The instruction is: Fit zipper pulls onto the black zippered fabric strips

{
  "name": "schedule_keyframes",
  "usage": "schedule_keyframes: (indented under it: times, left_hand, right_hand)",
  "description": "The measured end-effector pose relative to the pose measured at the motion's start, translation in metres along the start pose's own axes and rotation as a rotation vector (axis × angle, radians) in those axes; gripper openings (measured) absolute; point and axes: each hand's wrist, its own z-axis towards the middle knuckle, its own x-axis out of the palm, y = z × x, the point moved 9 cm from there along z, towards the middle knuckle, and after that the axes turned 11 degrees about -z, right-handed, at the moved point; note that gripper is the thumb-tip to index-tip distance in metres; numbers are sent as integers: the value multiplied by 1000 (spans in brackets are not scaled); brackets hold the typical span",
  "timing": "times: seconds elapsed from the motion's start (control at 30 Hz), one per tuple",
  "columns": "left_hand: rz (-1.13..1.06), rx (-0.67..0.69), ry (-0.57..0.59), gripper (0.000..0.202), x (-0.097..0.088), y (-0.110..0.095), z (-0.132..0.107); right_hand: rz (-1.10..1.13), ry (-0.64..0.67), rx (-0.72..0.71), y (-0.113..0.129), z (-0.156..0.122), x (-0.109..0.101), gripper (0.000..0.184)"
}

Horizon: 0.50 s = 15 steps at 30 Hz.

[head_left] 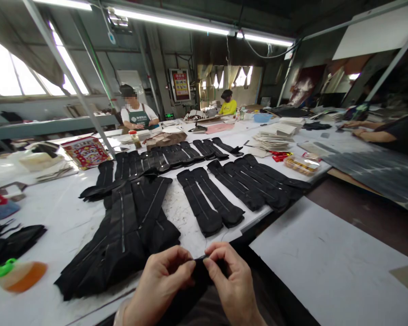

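Observation:
My left hand (159, 283) and my right hand (233, 283) meet at the bottom centre, below the table's near edge. Both pinch the top edge of a black fabric strip (199, 271) that hangs down between them. Just beyond my hands, a pile of black fabric strips with pale stitched lines (122, 235) lies on the white table (64, 213). Farther out, more black strips (211, 201) are laid side by side in rows across the table.
An orange bottle with a green loop (18, 275) lies at the near left. A red printed box (86, 151), paper stacks (275, 133) and a snack tray (301, 165) sit farther back. Two people work at the far end; another person's arm (370, 133) rests at right. A white sheet (326, 262) covers the lower right surface.

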Motion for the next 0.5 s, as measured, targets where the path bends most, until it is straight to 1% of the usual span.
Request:
schedule_keyframes:
  times: [0.27, 0.5]
  left_hand:
    - [138, 95, 0, 28, 1, -4, 0]
    - [137, 120, -27, 28, -6, -6, 1]
  right_hand:
    - [-21, -58, -29, 8, 0, -5, 14]
    - [-20, -84, 14, 0, -2, -11, 11]
